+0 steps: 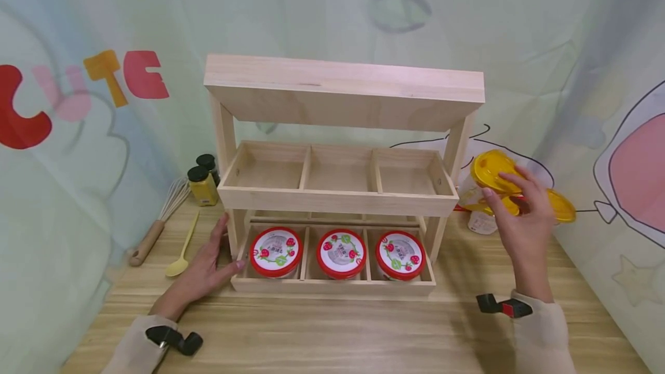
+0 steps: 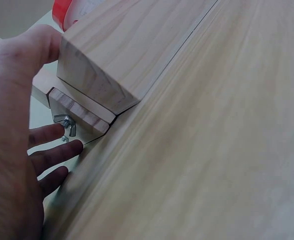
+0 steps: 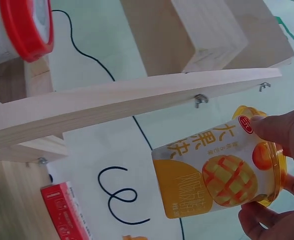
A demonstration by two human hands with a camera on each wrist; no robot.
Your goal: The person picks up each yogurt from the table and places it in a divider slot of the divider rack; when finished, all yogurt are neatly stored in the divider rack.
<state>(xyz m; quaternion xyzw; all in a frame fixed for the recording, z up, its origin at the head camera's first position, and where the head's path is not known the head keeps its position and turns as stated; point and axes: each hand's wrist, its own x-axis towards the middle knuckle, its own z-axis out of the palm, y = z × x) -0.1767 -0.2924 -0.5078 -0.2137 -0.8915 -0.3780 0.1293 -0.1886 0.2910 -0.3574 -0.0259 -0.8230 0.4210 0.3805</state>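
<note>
Right hand point(image 1: 525, 224) lifting a yellow-lidded mango yogurt cup point(image 3: 219, 167) beside the two-tier pale wooden rack point(image 1: 337, 201).
Its grip is clamping the cup's lid, right of the rack; the left hand point(image 1: 205, 267), fingers relaxed, is resting against the rack's lower left corner.

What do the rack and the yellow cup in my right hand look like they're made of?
The rack: pale unfinished wood, probably pine, with visible grain. The yellow cup in the right hand: apparently thin glossy plastic with a printed mango label and yellow lid.
</note>
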